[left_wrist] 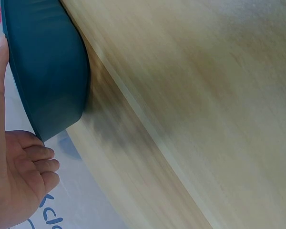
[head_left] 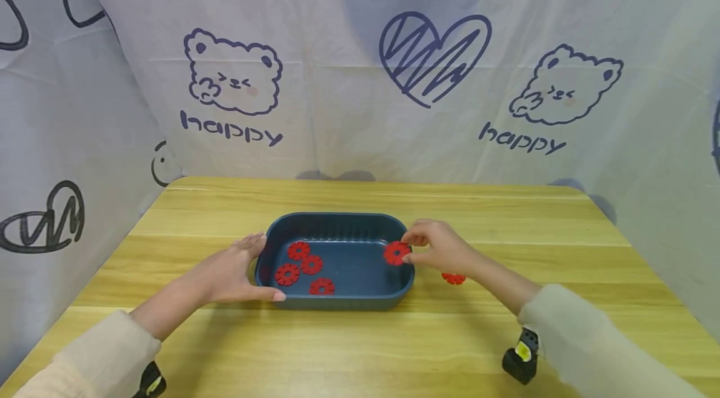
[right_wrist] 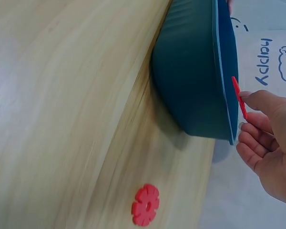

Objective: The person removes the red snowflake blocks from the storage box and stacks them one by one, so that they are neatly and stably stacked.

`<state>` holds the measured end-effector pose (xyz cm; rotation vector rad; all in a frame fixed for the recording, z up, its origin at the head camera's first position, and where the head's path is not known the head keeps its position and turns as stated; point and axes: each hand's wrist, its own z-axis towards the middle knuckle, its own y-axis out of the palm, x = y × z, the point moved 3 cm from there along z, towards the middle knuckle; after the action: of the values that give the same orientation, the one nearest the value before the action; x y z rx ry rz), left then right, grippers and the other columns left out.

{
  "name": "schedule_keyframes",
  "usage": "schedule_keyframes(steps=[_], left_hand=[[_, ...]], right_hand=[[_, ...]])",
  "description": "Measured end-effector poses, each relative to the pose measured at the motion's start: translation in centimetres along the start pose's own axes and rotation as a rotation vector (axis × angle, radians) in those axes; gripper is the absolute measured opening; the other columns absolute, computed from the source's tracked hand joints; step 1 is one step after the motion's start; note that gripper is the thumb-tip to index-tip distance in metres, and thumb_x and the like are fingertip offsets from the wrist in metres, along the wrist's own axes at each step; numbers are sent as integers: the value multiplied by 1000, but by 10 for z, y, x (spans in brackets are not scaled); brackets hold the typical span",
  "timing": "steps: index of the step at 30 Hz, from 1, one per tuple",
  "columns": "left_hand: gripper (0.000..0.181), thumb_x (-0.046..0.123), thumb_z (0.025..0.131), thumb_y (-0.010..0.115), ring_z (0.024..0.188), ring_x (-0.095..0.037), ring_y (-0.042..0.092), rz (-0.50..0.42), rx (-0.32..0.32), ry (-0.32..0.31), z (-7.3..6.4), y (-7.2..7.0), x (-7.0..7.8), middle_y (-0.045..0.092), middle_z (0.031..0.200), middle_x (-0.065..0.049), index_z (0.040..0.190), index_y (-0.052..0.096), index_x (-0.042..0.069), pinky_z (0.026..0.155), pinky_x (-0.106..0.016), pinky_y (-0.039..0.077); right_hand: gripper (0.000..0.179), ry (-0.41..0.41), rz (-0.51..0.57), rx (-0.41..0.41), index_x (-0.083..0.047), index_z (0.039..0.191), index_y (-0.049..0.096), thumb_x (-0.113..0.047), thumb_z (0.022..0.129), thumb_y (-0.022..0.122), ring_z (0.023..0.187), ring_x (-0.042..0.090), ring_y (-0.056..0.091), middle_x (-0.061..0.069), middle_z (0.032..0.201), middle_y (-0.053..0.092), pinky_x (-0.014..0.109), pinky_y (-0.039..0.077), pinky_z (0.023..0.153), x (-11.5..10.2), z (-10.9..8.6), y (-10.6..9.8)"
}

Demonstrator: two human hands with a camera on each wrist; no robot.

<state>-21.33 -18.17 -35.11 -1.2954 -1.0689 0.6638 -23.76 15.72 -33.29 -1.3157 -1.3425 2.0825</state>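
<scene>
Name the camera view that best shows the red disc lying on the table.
Right wrist: the red disc lies whole and unobstructed. The head view shows part, the right arm hiding the rest; the left wrist view doesn't show it.

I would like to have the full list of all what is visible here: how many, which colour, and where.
Table: one, yellowish wood, lower part of the head view
Cloth with drawings: sheet count unclear, whitish with dark drawings, behind and beside the table
Tray: one, dark teal, on the table
Discs in tray: four, red, towards its left
Held disc: one, red, at the tray's right end
Loose disc: one, red, on the table, right of the tray
Wrist devices: two, black with yellow, near the lower edge
Sleeves: two, cream, on the forearms
Left grip: one, bare, at the tray's left end
Right grip: one, bare, pinching the held disc
</scene>
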Motion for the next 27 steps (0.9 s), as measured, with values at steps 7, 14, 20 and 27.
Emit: schedule_keyframes(steps=[7, 14, 20, 27], left_hand=[[115, 73, 66, 62, 134, -46, 29, 0, -5, -7, 1, 0, 0, 30, 146, -28, 139, 32, -11, 103, -59, 33], [115, 73, 67, 62, 134, -46, 29, -1, -1, -5, 1, 0, -1, 31, 145, -29, 139, 32, -11, 104, -58, 32], [114, 72, 67, 62, 134, -46, 29, -8, 3, -7, 0, 0, -1, 31, 145, -29, 139, 32, -11, 104, -58, 32], [114, 72, 67, 62, 134, -46, 29, -3, 0, -10, 0, 0, -1, 30, 146, -29, 139, 32, -11, 104, -58, 32]], right_hand=[[26, 22, -14, 12, 2, 98, 68, -12, 77, 74, 81, 22, 59, 8, 89, 64, 40, 52, 77, 3, -7, -10], [27, 35, -40, 37, 1, 98, 68, -12, 76, 74, 79, 20, 58, 7, 88, 64, 36, 52, 76, 14, -15, -18], [27, 56, -32, 68, 1, 98, 68, -12, 76, 75, 79, 18, 57, 7, 87, 64, 35, 51, 75, 24, -25, -22], [27, 101, -44, 102, 2, 97, 68, -13, 75, 75, 78, 16, 57, 7, 88, 64, 32, 51, 73, 38, -39, -22]])
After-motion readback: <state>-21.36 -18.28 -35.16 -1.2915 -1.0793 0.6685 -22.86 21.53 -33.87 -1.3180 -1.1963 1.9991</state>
